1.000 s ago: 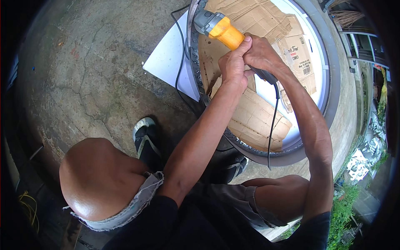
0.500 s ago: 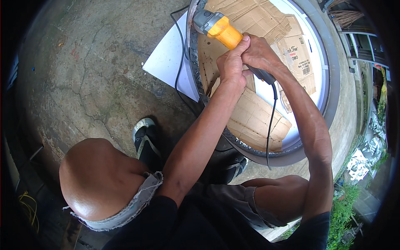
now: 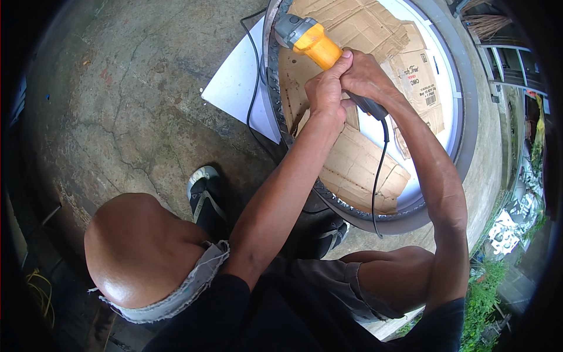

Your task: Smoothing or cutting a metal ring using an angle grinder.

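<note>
Both hands are closed round a yellow and grey angle grinder [image 3: 316, 46]. My left hand [image 3: 326, 92] wraps the underside of its body, and my right hand [image 3: 366, 76] grips it just behind, the two touching. The black rear end of the grinder shows below my right hand, with its cord [image 3: 381, 170] hanging down from it. At the upper left, the grey head of the tool lies against the rim of a large round metal ring [image 3: 272, 88]. The disc is mostly hidden. Flattened brown cardboard [image 3: 366, 164] and white sheet lie inside the ring.
A white sheet [image 3: 234, 88] lies on the concrete floor [image 3: 135, 105] left of the ring, a black cable [image 3: 255, 76] running across it. My shoe [image 3: 205, 193] stands near the ring. Metal frames [image 3: 510, 61] and a broom head [image 3: 489, 24] are at the upper right, green plants [image 3: 484, 305] at the lower right.
Almost nothing differs. The grinder and both hands keep their place at the rim; the hanging cord has shifted very slightly.
</note>
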Motion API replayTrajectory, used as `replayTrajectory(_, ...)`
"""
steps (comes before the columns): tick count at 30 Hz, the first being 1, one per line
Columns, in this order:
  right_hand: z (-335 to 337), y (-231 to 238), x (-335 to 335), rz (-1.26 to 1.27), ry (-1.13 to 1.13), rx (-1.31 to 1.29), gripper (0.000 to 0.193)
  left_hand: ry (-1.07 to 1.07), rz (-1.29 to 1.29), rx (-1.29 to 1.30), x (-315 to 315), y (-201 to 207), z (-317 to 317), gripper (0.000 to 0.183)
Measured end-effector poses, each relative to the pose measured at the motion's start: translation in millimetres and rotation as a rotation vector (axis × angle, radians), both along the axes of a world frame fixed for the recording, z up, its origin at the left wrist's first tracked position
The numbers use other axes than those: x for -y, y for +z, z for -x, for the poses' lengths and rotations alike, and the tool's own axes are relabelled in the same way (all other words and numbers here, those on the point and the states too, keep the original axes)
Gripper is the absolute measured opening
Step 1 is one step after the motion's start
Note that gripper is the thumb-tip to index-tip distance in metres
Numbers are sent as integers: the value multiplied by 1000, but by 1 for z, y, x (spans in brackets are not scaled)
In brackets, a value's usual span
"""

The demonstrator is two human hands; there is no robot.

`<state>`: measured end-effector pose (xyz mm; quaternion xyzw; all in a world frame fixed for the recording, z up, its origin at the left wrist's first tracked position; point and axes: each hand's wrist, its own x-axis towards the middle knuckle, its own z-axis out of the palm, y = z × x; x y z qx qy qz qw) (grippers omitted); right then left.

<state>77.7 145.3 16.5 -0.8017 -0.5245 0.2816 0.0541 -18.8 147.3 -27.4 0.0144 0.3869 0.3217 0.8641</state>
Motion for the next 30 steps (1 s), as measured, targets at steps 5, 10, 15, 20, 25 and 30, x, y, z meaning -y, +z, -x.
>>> replayTrajectory(5, 0, 3, -2, 15, 47, -29, 34, 14, 9, -12, -1, -2, -1, 46)
replayTrajectory(10, 3, 6, -3, 20, 21, -38, 33, -52, -86, -35, 0, -2, 3, 64)
replayTrajectory(15, 2, 2, -2, 7, -32, -48, 33, -47, -91, -22, -2, -1, 2, 64)
replayTrajectory(20, -2, -4, 1, 39, -15, -66, 32, 5, -1, -83, 1, 2, -2, 41)
replayTrajectory(25, -5, -6, 5, -4, -5, -39, 36, 0, -18, -70, 3, -2, -3, 43)
replayTrajectory(30, -3, -7, 3, -25, 10, -31, 34, -51, -86, -40, 1, -7, -2, 62)
